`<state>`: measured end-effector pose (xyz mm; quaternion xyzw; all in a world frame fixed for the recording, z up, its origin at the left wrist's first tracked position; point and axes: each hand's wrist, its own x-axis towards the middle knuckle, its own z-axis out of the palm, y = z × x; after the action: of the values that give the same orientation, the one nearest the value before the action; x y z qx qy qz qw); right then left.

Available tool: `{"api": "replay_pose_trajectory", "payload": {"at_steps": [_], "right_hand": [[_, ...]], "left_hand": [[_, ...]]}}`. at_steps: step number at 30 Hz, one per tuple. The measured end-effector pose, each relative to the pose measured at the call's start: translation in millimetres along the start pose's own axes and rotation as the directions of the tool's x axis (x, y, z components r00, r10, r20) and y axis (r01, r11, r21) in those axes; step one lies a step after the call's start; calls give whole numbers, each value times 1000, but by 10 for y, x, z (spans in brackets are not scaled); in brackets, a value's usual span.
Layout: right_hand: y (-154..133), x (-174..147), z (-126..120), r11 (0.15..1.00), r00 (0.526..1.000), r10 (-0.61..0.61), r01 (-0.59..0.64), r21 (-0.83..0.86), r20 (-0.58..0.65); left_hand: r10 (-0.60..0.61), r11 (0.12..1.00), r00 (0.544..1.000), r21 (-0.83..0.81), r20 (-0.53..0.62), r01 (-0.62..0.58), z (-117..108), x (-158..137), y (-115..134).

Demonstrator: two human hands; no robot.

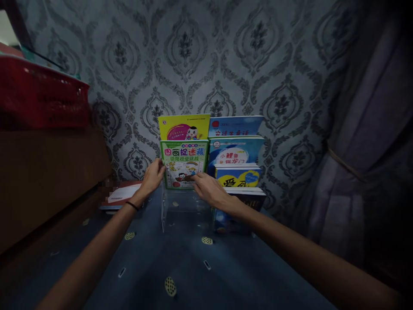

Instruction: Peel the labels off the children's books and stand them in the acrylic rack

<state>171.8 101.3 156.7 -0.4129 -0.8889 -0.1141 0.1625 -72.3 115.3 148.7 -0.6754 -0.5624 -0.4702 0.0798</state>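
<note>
A green-edged children's picture book [183, 165] stands upright in a clear acrylic tiered stand [185, 211], in front of a yellow book [174, 125]. My left hand [152, 176] is closed at the green book's left edge. My right hand [211, 189] is closed at its lower right, with fingertips on the front cover and the rest of the grip hidden. Beside them, in the right column, are a blue book [237, 125], a light-blue book [254, 150], a yellow-and-blue book [254, 177] and a dark book [232, 221], one before another.
A stack of books or papers [124, 193] lies at the left on the dark blue patterned cloth [145, 267]. A red plastic basket [45, 94] sits on a brown box-like surface [48, 181]. Patterned wallpaper [206, 56] rises behind, and a tied curtain [348, 163] hangs on the right.
</note>
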Motion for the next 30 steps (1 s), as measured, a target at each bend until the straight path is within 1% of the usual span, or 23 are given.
{"api": "replay_pose_trajectory", "payload": {"at_steps": [11,24,30], "right_hand": [[14,24,30,1000,1000,-5,5,7,-2],[-17,-30,-17,1000,1000,2,-2,3,-5],[17,-54,11,1000,1000,-4,4,13,-24]], "left_hand": [[-10,1000,1000,18,-10,10,-15,61,-9],[6,1000,1000,-18,15,-6,-69,-3,-13],[13,1000,1000,-8,8,-13,-38,-20,-20]]}}
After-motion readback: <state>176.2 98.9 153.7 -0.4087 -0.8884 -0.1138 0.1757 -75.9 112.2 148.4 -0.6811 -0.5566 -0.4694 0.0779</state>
